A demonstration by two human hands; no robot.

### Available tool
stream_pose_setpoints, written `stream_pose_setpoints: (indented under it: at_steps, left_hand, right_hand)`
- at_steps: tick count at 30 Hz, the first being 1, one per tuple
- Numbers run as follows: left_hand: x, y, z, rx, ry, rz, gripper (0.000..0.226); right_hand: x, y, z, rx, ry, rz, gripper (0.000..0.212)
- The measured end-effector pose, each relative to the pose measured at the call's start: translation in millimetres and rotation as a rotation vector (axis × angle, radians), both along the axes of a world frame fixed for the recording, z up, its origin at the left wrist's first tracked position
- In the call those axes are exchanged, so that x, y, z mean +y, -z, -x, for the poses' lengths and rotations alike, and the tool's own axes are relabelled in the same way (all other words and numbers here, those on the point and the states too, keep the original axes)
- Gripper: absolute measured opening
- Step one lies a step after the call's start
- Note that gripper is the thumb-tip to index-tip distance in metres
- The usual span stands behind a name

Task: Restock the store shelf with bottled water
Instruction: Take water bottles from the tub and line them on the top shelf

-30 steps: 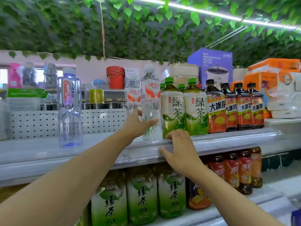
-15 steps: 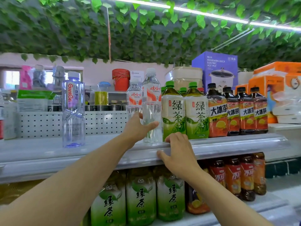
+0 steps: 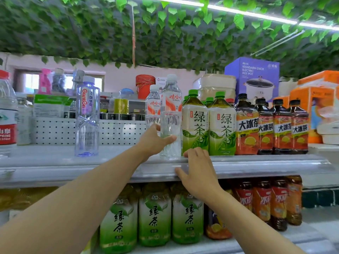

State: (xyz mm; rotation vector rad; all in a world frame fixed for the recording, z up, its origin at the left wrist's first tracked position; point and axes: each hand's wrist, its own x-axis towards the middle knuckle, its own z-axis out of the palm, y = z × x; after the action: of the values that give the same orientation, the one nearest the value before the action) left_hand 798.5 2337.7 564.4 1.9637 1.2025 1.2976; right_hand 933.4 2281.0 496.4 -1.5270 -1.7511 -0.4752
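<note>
- Head view, upper shelf (image 3: 55, 162), pale grey, as landmark.
- Water bottle (image 3: 171, 114): clear, white cap, red-and-white label with red Chinese characters; upright at the shelf's front edge, touching the green tea bottles on its right.
- Left hand (image 3: 155, 140): wrapped round the lower body of the water bottle, thumb across the front, fingers behind it.
- Right hand (image 3: 197, 171): fingers curled over the shelf's front lip just right of the water bottle's base, thumb under the edge; it grips the lip.
- Second water bottle (image 3: 152, 105): same label, directly behind the first.
- Green tea bottles (image 3: 209, 123): green caps, labels reading 绿茶, on the shelf right of the water.
- Iced tea bottles (image 3: 271, 125): dark, black caps, orange labels reading 大冰茶, further right.
- Ganten bottle (image 3: 87, 116): violet-tinted, "Ganten" printed vertically, alone on the shelf left of the water.
- Blue box (image 3: 256, 77): "MANDARIN DUCK ELECTRIC HOT POT", behind the shelf.
</note>
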Motion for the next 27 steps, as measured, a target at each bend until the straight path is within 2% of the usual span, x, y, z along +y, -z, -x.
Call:
stream_pose_setpoints:
  at_steps: [2,6,13,20,25,27]
  left_hand:
    - [0,0,2,0.001,-0.003,0.012,0.049]
    - [0,0,16,0.012,-0.036,0.026,0.062]
    - [19,-9,46,-0.007,-0.038,0.015,0.050]
    - [60,-15,58,0.012,0.024,0.086,0.055]
    - [87,-26,56,0.104,0.061,0.171,0.067]
    - [97,-28,56,0.173,0.085,0.213,0.059]
  right_hand:
    - [0,0,-1,0.007,-0.015,0.010,0.043]
    - [-2,-7,2,0.104,-0.039,0.020,0.047]
    - [0,-17,22,0.243,0.001,0.022,0.057]
    - [9,-15,54,0.294,0.099,-0.050,0.066]
    - [18,-20,69,0.363,0.189,-0.086,0.067]
    - [21,-22,73,0.375,0.225,-0.088,0.066]
